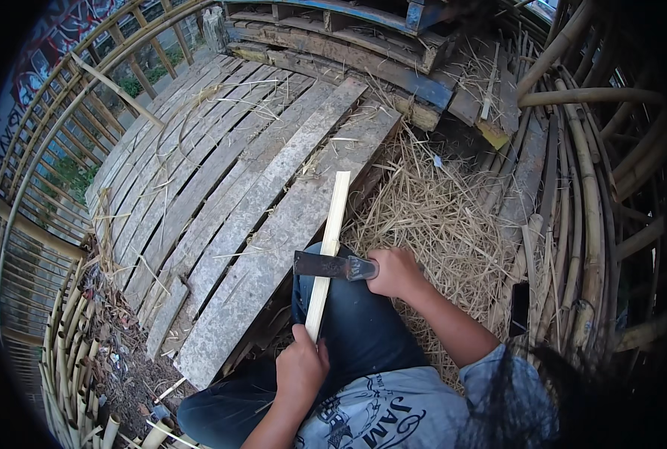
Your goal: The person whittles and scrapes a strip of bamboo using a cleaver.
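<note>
A pale split strip of bamboo [336, 206] slants upward over my right thigh, its far end over the edge of a wooden platform. My left hand [301, 361] is closed round the strip's lower end. In my right hand [396, 272] is the handle of a machete, mostly hidden by my fingers. The dark, broad blade of the machete [318, 265] lies across the middle of the strip and points left. A small raised nick or curl shows on the strip just above the blade.
The slatted wooden platform [236, 299] fills the left. Bamboo shavings [431, 217] heap on my right, beside long bamboo poles [589, 217] and a dark phone-like object [519, 308]. Stacked pallets [333, 45] stand at the back. Cut bamboo pieces [68, 359] lie lower left, near a bamboo fence [30, 247].
</note>
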{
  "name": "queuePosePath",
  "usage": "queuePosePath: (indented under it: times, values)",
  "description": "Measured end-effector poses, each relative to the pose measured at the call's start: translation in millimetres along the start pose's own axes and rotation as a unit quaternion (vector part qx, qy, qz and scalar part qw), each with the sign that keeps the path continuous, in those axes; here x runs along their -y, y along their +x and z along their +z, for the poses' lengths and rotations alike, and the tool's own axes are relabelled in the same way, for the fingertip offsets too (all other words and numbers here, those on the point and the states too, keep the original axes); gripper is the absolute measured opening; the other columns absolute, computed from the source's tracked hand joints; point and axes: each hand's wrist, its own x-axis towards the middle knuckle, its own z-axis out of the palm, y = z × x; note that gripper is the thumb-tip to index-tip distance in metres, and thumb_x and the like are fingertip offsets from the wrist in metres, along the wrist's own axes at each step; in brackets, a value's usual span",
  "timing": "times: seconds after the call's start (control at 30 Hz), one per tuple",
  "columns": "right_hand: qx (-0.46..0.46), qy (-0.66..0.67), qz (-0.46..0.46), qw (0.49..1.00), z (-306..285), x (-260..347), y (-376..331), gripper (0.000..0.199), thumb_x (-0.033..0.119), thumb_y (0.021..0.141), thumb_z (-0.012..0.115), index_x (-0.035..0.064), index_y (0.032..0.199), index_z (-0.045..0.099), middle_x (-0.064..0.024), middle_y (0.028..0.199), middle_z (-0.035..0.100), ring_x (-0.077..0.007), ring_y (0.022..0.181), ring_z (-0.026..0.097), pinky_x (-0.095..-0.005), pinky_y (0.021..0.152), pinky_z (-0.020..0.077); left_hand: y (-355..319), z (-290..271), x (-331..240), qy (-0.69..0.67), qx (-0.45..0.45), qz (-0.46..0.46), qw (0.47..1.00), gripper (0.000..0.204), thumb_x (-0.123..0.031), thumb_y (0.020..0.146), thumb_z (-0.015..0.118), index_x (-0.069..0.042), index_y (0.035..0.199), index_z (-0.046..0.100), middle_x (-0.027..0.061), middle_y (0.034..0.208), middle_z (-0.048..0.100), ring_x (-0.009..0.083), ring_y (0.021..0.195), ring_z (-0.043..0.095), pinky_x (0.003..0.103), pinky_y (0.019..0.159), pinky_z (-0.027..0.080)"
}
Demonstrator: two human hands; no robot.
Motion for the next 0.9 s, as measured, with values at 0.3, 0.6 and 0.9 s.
queuePosePath:
  times: [0.3, 0.6, 0.9]
  values:
    - [0.003, -0.014, -0.011, 1.000, -0.8, 3.0, -3.3, 0.018, 0.021, 0.072, 0.059, 0.0078, 0.079, 0.068, -0.0191, 0.069, 0.066, -0.0382, 0.068, 0.066, -0.0483, 0.065, 0.0523, -5.1, -1.4, 6.9, -0.051, 0.045, -0.041, 0.997, 0.027, -0.016, 0.087, 0.061, 0.001, 0.095, 0.041, 0.0256, 0.062, 0.060, 0.0447, 0.058, 0.063, 0.053, 0.054, 0.052]
    - [-0.083, 0.000, -0.034, 0.996, 6.7, 0.0, -5.2, 0.012, 0.018, 0.070, 0.061, 0.0072, 0.073, 0.063, -0.0202, 0.062, 0.062, -0.0399, 0.061, 0.064, -0.0490, 0.059, 0.0519, -3.1, 1.3, 5.5, -0.114, 0.063, -0.045, 0.990, 0.031, -0.016, 0.086, 0.064, 0.001, 0.096, 0.040, 0.0283, 0.065, 0.060, 0.0475, 0.062, 0.062, 0.054, 0.056, 0.052]
    - [-0.099, 0.021, 0.015, 0.995, 16.3, -0.5, -4.3, 0.011, 0.018, 0.073, 0.059, 0.0072, 0.075, 0.061, -0.0196, 0.064, 0.063, -0.0398, 0.062, 0.064, -0.0498, 0.060, 0.0519, -16.5, 5.1, 3.8, -0.187, 0.100, -0.088, 0.973, 0.037, -0.019, 0.082, 0.069, 0.001, 0.099, 0.043, 0.0280, 0.071, 0.063, 0.0477, 0.072, 0.063, 0.055, 0.062, 0.050]
